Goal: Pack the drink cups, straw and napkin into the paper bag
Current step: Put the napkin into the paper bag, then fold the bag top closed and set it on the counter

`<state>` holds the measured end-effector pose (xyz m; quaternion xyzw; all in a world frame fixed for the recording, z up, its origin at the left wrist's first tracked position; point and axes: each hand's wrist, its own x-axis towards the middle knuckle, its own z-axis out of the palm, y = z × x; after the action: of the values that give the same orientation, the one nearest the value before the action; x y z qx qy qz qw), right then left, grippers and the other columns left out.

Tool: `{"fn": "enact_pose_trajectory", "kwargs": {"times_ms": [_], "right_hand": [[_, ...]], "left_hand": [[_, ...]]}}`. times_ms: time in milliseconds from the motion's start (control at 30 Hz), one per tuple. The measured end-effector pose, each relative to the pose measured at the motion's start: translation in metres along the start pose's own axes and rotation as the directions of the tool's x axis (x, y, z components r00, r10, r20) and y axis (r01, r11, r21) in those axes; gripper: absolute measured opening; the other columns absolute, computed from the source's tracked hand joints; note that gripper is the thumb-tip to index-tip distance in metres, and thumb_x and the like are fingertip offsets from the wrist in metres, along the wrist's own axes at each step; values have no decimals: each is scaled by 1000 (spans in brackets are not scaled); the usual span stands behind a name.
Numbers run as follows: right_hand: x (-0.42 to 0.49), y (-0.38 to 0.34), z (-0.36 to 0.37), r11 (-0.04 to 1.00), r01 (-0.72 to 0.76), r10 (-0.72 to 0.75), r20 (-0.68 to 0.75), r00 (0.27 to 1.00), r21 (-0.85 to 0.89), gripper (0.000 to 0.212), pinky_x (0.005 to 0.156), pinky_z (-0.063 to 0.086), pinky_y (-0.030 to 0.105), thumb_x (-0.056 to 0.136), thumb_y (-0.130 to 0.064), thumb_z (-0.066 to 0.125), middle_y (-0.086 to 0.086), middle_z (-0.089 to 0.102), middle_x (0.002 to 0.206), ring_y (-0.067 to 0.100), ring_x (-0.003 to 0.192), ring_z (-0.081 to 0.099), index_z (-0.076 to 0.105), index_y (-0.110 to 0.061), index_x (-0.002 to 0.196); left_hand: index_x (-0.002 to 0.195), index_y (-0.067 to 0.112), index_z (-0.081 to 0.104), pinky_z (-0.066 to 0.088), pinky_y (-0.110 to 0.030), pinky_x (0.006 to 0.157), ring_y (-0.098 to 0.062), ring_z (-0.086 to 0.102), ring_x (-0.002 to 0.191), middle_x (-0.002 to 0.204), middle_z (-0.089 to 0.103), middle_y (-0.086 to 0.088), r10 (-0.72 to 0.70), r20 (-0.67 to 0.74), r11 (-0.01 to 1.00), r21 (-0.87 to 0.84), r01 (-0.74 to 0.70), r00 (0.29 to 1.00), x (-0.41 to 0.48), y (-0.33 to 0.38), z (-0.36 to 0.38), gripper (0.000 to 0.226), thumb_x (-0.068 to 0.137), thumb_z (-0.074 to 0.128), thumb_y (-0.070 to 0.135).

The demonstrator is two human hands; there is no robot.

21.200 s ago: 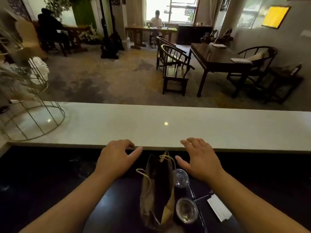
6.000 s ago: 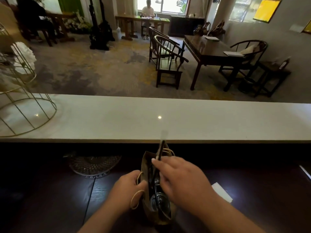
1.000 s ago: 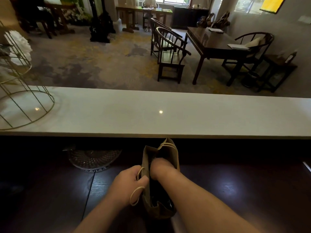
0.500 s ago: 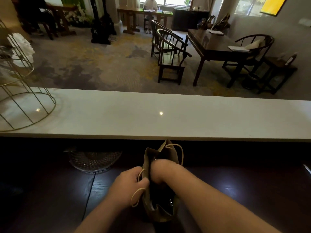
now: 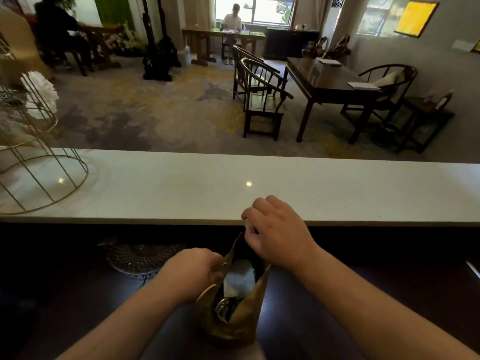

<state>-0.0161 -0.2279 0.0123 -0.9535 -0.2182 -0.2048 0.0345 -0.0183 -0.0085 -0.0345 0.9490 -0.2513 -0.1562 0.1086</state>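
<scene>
Paper bag (image 5: 235, 318): stood upright on the dark counter (image 5: 363, 294), mouth held open. Near rim is pinched by the left hand (image 5: 191, 275); far rim is gripped by the curled fingers of the right hand (image 5: 276, 232). Napkin (image 5: 240, 279) and a cup rim (image 5: 222, 309) are seen inside.

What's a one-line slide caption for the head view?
Both hands, left and right, hold the paper bag open; napkin and cup inside.
</scene>
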Motion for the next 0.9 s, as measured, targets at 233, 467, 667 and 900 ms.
{"fn": "enact_pose_trajectory", "kwargs": {"times_ms": [233, 467, 667, 900], "right_hand": [[7, 20, -12, 826, -559, 395, 639, 660, 68, 36, 76, 54, 34, 85, -52, 67, 1, 68, 98, 21, 90, 63, 70, -20, 102], [-5, 22, 20, 767, -639, 449, 767, 459, -66, 15, 74, 58, 36, 87, -34, 67, 2, 71, 90, 23, 85, 69, 70, -21, 95], [-13, 25, 23, 703, -711, 522, 702, 485, -31, 13, 52, 43, 27, 85, -26, 61, 2, 65, 74, 19, 66, 62, 62, -19, 73], [-18, 25, 19, 594, -804, 525, 743, 415, 29, 19, 57, 57, 35, 84, -22, 60, 10, 74, 73, 27, 67, 73, 70, -9, 76]], "left_hand": [[119, 28, 70, 57, -41, 86, -23, 68, 108, 123, 67, 5, 97, 23, 949, 299, -100, 995, 21, -2, -20, 24, 101, 56, 36], [104, 27, 71, 58, -42, 81, -22, 69, 99, 110, 70, 4, 62, -89, 965, 260, -37, 994, 36, -13, -34, 23, 98, 60, 46], [95, 33, 72, 53, -28, 72, -5, 66, 86, 92, 72, 12, -247, -79, 933, -287, 216, 966, 14, -30, -33, 20, 86, 75, 50], [92, 27, 79, 58, -33, 81, -13, 74, 88, 89, 81, 3, -378, -5, 634, -730, 254, 926, -19, -46, -20, 33, 93, 69, 59]]}}
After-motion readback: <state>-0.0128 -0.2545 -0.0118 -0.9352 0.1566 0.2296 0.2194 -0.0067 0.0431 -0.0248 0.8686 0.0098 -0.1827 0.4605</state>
